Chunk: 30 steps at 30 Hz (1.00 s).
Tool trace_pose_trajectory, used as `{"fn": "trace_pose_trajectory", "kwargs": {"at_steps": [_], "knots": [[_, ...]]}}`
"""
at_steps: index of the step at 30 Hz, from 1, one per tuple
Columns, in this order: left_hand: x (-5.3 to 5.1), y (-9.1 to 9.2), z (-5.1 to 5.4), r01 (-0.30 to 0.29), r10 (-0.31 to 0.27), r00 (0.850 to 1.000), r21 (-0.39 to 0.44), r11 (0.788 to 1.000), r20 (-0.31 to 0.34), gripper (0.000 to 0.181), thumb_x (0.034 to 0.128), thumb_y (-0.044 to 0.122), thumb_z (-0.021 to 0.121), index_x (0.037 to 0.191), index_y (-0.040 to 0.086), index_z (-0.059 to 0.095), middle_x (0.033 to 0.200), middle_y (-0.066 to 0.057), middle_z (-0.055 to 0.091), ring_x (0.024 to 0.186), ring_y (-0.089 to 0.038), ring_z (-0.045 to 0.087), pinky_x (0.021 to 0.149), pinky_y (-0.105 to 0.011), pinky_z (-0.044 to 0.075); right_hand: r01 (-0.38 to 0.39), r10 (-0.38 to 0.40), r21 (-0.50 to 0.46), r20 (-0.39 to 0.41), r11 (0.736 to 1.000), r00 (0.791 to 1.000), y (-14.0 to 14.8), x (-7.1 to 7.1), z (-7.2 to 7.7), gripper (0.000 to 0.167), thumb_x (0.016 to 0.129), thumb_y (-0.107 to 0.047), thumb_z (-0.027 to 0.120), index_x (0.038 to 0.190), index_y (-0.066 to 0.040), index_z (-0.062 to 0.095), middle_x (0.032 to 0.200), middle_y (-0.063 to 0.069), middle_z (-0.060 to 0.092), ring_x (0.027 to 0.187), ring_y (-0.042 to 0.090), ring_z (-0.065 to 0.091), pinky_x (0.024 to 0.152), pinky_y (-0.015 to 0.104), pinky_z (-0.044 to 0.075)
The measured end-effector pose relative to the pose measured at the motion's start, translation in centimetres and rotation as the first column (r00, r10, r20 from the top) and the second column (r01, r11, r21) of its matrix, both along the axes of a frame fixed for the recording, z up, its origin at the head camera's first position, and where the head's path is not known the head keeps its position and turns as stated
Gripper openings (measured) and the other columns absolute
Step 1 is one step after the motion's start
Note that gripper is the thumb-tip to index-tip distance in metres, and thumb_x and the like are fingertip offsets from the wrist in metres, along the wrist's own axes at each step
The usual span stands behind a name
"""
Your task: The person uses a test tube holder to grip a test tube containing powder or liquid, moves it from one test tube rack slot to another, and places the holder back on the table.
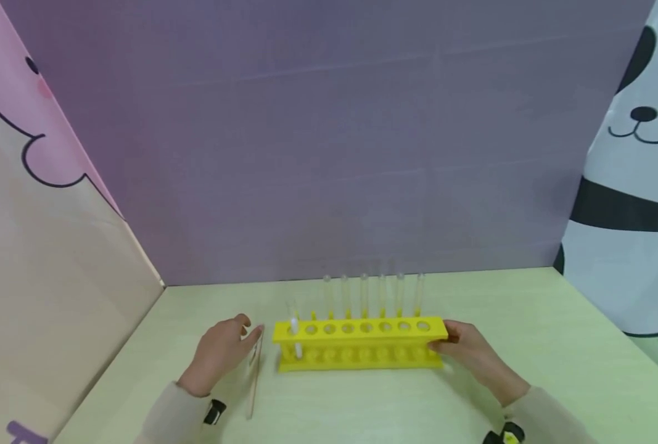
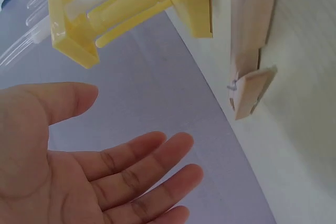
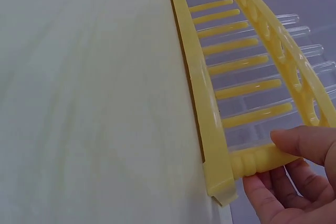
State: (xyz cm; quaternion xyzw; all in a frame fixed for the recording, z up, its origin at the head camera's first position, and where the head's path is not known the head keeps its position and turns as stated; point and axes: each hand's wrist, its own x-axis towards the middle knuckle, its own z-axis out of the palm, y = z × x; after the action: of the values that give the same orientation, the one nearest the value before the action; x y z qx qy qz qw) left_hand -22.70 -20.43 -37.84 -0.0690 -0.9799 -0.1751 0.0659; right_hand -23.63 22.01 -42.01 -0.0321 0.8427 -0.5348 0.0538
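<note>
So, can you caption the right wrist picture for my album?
A right hand grips one end of a yellow rack with clear tubes on a pale tabletop.

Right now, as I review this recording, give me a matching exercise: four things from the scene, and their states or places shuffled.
Things:
1. Left hand
2. Right hand
3. Rack
4. Wooden tool

States or places:
A. Yellow, bearing clear tubes
B. Lying on the tabletop
C. Gripping an end post
D. Empty, fingers uncurled

Pairs: 1-D; 2-C; 3-A; 4-B
</note>
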Motion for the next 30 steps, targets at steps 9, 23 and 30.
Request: {"fn": "trace_pose_trajectory", "kwargs": {"at_steps": [9, 23, 30], "knots": [[0.0, 0.0, -1.2, -0.014, 0.016, 0.999, -0.037, 0.999, 0.043, 0.038, 0.0914, 0.033, 0.058, 0.098, -0.004, 0.063, 0.071, -0.007, 0.062, 0.059, -0.017, 0.055, 0.051, -0.032, 0.043, -0.015, 0.015, -0.021, 0.005, 1.000, 1.000, 0.1, 0.0, -0.4, 0.052, 0.080, 0.000, 0.069, 0.126, 0.013, 0.048, 0.116, 0.024, 0.060, 0.092, 0.018, 0.061, 0.077, 0.027, 0.051], [-0.1, -0.4, -2.8, -0.028, 0.042, 0.990, -0.107, 0.994, 0.131, 0.035, 0.0872, 0.033, 0.062, 0.065, 0.009, 0.051, 0.055, -0.002, 0.045, 0.049, -0.014, 0.038, 0.044, -0.026, 0.029, 0.002, -0.002, 0.013, -0.002, 1.000, 1.000, -0.1, 0.1, -0.3, 0.049, 0.081, 0.000, 0.069, 0.124, 0.013, 0.050, 0.112, 0.021, 0.062, 0.091, 0.019, 0.060, 0.075, 0.027, 0.051], [0.0, 0.0, -2.7, -0.057, 0.085, 0.975, -0.142, 0.988, 0.204, 0.037, 0.0866, 0.036, 0.064, 0.067, 0.008, 0.052, 0.057, -0.003, 0.047, 0.050, -0.015, 0.041, 0.045, -0.025, 0.031, 0.000, 0.000, 0.002, 0.008, 1.000, 1.000, -0.1, 0.0, -0.3, 0.047, 0.083, -0.002, 0.068, 0.125, 0.012, 0.050, 0.113, 0.020, 0.062, 0.091, 0.018, 0.060, 0.074, 0.027, 0.052]]}}
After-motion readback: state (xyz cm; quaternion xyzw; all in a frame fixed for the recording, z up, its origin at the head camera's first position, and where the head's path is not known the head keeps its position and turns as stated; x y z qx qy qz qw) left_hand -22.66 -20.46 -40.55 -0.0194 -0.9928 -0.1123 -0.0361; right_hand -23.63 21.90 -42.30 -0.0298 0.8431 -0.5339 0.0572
